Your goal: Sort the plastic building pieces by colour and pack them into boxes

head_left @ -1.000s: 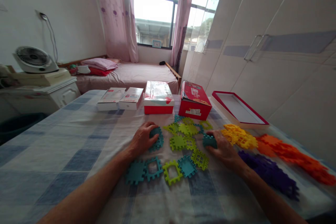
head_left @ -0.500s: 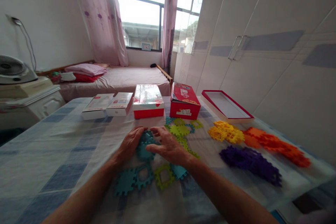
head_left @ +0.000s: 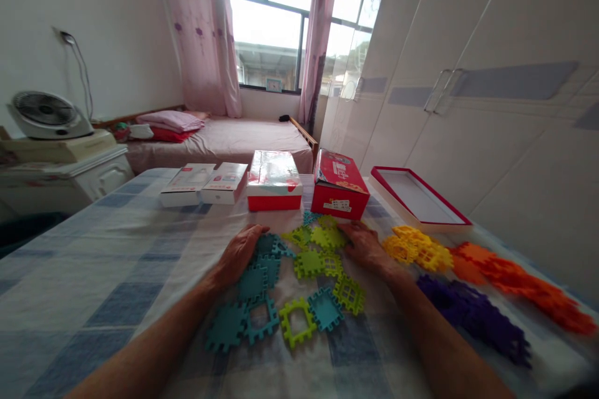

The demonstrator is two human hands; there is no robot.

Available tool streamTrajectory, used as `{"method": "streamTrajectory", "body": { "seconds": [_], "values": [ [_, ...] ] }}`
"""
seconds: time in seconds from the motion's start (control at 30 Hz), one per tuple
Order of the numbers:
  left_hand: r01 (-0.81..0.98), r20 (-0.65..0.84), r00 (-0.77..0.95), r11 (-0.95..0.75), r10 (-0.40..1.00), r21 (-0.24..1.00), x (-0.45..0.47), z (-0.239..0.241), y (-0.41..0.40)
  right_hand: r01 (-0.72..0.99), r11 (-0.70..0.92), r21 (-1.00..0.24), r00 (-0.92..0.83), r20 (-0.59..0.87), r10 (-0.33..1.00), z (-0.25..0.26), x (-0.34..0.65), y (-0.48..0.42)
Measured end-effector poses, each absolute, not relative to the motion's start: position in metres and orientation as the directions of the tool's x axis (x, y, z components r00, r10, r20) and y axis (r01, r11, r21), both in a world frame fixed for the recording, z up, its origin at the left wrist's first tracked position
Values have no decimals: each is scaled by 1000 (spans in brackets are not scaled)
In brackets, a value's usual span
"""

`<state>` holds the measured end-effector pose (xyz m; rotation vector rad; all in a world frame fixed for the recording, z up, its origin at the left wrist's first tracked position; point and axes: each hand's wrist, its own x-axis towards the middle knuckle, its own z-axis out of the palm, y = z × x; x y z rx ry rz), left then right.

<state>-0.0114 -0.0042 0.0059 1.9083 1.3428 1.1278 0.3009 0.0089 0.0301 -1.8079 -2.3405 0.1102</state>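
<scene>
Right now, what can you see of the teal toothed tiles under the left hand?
The teal square plastic tiles with toothed edges lie flat and overlapping on the blue-checked tablecloth, and look matte. The left hand rests palm-down on their left side. Lime-green toothed tiles lie just to their right.

We take the teal tiles [head_left: 255,280] and green tiles [head_left: 318,262] for moulded plastic, smooth, with a soft sheen rather than a gloss; the yellow tiles [head_left: 416,249], orange tiles [head_left: 524,287] and purple tiles [head_left: 472,318] look like the same stuff. The tablecloth [head_left: 116,274] is woven cloth, matt and lightly creased. The red box [head_left: 339,190] is printed cardboard with a glossy coat. The wardrobe doors [head_left: 505,156] look to us like glossy laminate, their handles [head_left: 442,90] bright metal. The curtains [head_left: 201,37] are thin, sheer cloth
</scene>
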Motion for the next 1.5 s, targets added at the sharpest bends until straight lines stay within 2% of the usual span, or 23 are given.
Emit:
{"method": "streamTrajectory", "body": {
  "seconds": [0.1, 0.27, 0.47, 0.57, 0.67, 0.83, 0.93, 1.03, 1.13, 1.2, 1.4, 1.5],
  "values": [
    [470, 336, 145, -363, 931, 804, -11, 4, -4, 963, 238, -122, -227, 101, 969, 25, 301, 11],
    [460, 331, 132, -354, 934, 814, -11, 1, -3, 970, 214, -115, -203, 97, 974, 33, 306, 8],
    [469, 345, 151, -374, 927, 800, -12, 0, -2, 956, 293, -13, -279, 270, 922, 43, 308, -10],
    [462, 335, 140, -361, 932, 810, -12, 0, -1, 964, 267, -10, -253, 289, 923, 47, 310, -13],
    [461, 338, 147, -366, 930, 808, -12, -1, -1, 952, 278, -128, -225, 323, 919, 54, 307, -15],
    [455, 334, 147, -364, 931, 813, -12, -1, -1, 756, 512, -408, -373, 374, 849, 72, 252, -27],
    [454, 311, 144, -342, 939, 823, -12, 2, -3, 638, 625, -450, -488, 391, 780, 74, 209, -27],
    [441, 304, 144, -336, 942, 832, -12, 4, -4, 692, 621, -368, -500, 376, 780, 69, 189, -9],
    [437, 292, 116, -313, 949, 843, -11, 2, -3, 896, 388, -215, -325, 279, 904, 62, 197, 20],
    [445, 296, 108, -313, 949, 839, -10, 1, -2, 945, 296, -140, -266, 200, 943, 58, 207, 38],
    [486, 318, 139, -344, 938, 803, -11, 1, -2, 929, 360, -89, -353, 90, 931, 44, 219, 67],
    [504, 322, 167, -362, 932, 784, -12, 0, -2, 937, 345, -64, -340, 76, 937, 38, 217, 70]
  ]
}}
